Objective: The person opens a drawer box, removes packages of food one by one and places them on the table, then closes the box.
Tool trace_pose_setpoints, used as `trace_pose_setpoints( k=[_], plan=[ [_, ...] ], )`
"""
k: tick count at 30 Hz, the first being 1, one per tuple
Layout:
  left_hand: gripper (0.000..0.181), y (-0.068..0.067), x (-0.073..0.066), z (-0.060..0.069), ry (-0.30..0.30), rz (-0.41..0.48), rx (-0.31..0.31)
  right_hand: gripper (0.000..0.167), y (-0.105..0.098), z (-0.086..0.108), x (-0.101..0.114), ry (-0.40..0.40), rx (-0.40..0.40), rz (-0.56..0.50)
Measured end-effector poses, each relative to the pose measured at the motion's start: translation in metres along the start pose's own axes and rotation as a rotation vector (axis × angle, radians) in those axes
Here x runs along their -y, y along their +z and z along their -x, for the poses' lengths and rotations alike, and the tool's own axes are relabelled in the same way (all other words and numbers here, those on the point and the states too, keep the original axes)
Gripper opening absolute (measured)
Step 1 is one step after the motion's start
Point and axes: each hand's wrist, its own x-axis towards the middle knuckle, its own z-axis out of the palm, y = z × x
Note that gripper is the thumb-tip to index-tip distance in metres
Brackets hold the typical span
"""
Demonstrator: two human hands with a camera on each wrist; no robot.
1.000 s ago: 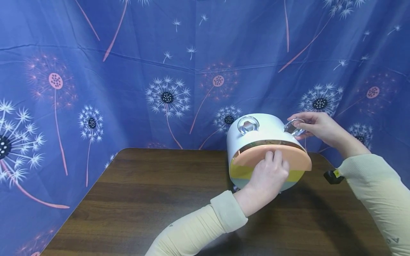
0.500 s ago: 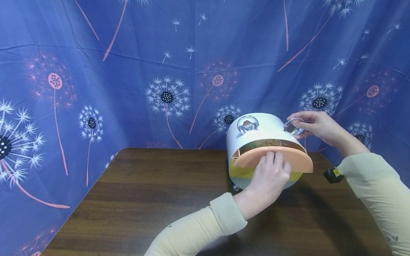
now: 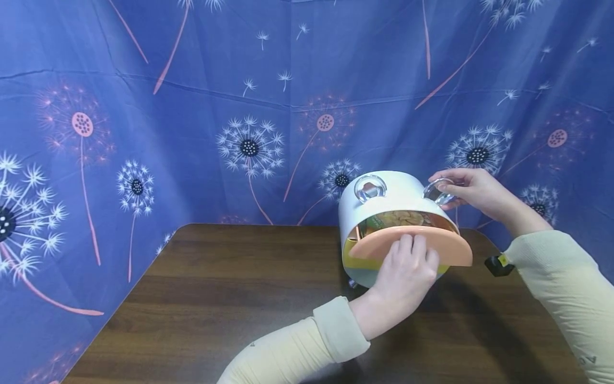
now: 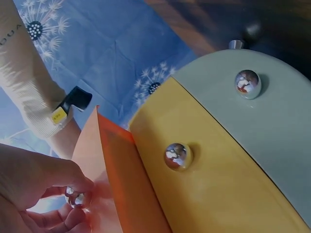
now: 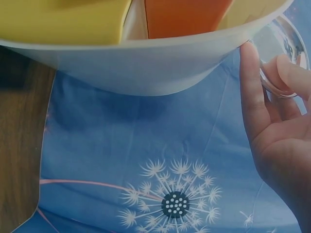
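A rounded white drawer cabinet with two shiny ring-shaped ears stands at the right of the table. Its orange top drawer is pulled partly out. My left hand pinches the round silver knob on that drawer's front. Below sit the yellow drawer and the grey-green drawer, each with a silver knob and both closed. My right hand holds the right ring between thumb and fingers. Through the drawer's gap shows something with a green and brown printed picture.
The cabinet rests on a dark wooden table, close to its back edge. Behind hangs a blue curtain with dandelion prints. The left ring stands free on the cabinet top. A black device is strapped by my right cuff.
My left hand has drawn the orange drawer further out toward me, so more of the printed item inside shows. The right hand stays on the ring.
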Motion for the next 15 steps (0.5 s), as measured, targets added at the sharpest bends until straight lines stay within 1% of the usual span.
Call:
trace_pose_setpoints(
  k=[5, 8, 9, 12, 13, 15],
  plan=[
    [0.02, -0.003, -0.003, 0.002, -0.017, 0.009, -0.061, 0.04, 0.0, 0.0, -0.001, -0.002, -0.003, 0.006],
    [0.02, -0.007, -0.004, 0.003, -0.017, 0.003, -0.061, 0.039, 0.001, -0.002, -0.002, -0.002, -0.002, -0.002],
    [0.021, -0.008, -0.004, 0.003, -0.024, 0.005, -0.069, 0.039, 0.0, -0.002, -0.003, -0.003, -0.001, -0.009],
    [0.022, -0.013, -0.004, 0.003, -0.036, 0.009, -0.062, 0.039, 0.0, -0.002, -0.002, -0.001, 0.002, -0.015],
    [0.024, -0.016, -0.003, 0.003, -0.036, 0.005, -0.066, 0.039, 0.0, -0.003, -0.002, -0.001, 0.003, -0.017],
    [0.027, -0.023, -0.001, 0.003, -0.043, 0.004, -0.094, 0.039, 0.0, -0.003, -0.001, 0.002, 0.004, -0.022]
  ],
)
